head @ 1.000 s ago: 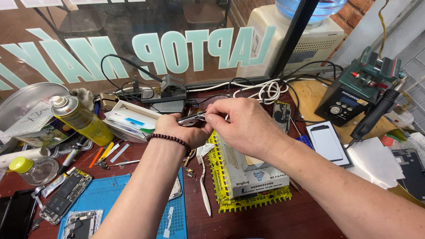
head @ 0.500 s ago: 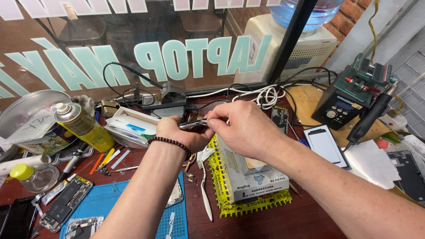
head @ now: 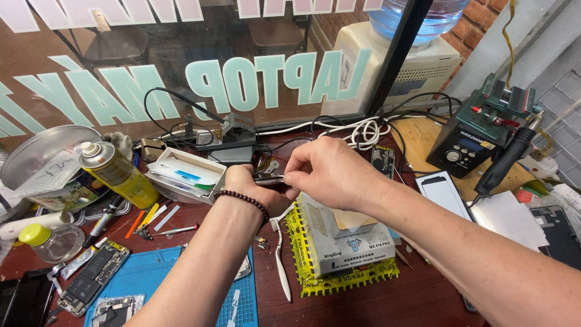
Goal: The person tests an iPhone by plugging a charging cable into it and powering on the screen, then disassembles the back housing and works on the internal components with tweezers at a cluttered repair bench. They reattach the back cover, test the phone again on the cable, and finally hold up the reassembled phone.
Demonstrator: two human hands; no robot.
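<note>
Head view: both hands meet over a cluttered repair bench, just in front of a shop window
Left hand [head: 245, 189]: fingers curled shut around a small metal part [head: 268, 178], holding it from the left; dark bead bracelet [head: 242, 198] on the wrist
Right hand [head: 330, 172]: thumb and fingertips pinched on the right end of the same part; other fingers folded in
Part location: up off the bench, between the two hands, above a grey box [head: 345, 239]
Under the box: yellow mesh mat [head: 339, 275]; white plastic pry tool [head: 282, 260] just left of it
Left side: yellow spray can [head: 115, 172] lying tilted; blue work mat [head: 151, 284] near the bottom edge
Right side: soldering station [head: 478, 133], well apart from the hands
</note>
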